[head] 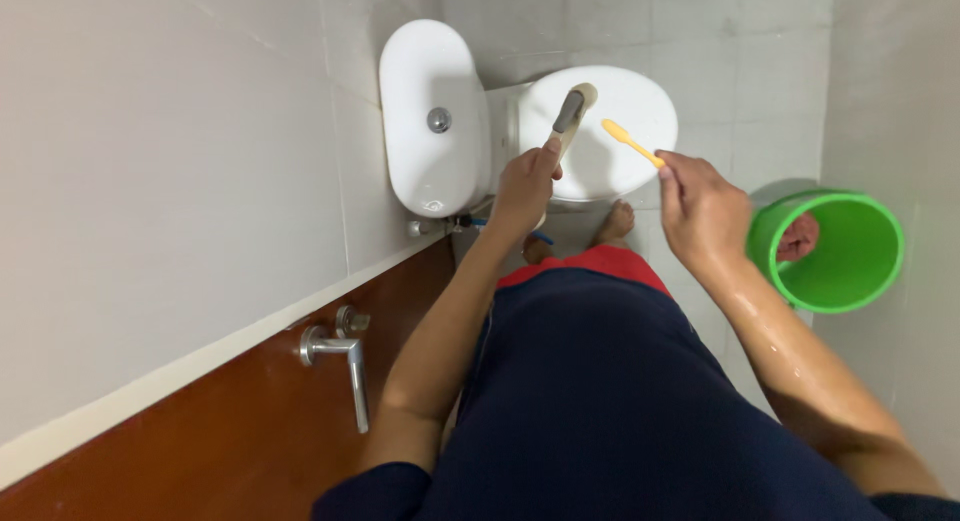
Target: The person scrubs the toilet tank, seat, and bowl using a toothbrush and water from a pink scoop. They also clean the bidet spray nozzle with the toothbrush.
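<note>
My left hand (524,186) grips a hand-held spray nozzle (570,112), grey and cream, pointed over the closed white toilet lid (620,171). My right hand (702,209) pinches the end of a small yellow brush (630,142), its head reaching out over the lid near the nozzle. Both arms stretch forward from my dark blue shirt, and the right forearm looks wet. My bare feet (612,224) stand on the floor just in front of the toilet.
The white cistern (432,116) with a round flush button sits left of the lid. A green bucket (848,249) with a pinkish item inside stands at the right wall. A brown door with a metal lever handle (345,361) lies at the lower left. Tiled walls close both sides.
</note>
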